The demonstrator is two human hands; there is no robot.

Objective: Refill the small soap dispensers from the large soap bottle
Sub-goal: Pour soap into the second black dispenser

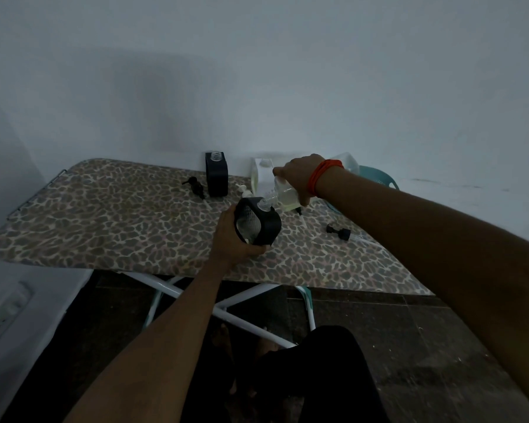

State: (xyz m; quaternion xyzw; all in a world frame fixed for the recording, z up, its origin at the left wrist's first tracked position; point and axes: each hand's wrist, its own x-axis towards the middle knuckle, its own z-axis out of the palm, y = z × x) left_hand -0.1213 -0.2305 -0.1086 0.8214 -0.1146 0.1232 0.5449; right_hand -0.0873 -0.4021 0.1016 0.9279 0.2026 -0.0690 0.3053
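The left grip (231,236) wraps its fingers round a black soap dispenser (258,222), held tilted just above the ironing board (119,224). The right grip (297,175), its fingers closed, tips the large soap bottle (283,193) so that its neck meets the dispenser's open mouth. A second black dispenser (216,175) stands upright at the board's far edge, uncapped. Two black pump heads (196,186) (338,230) lie on the board.
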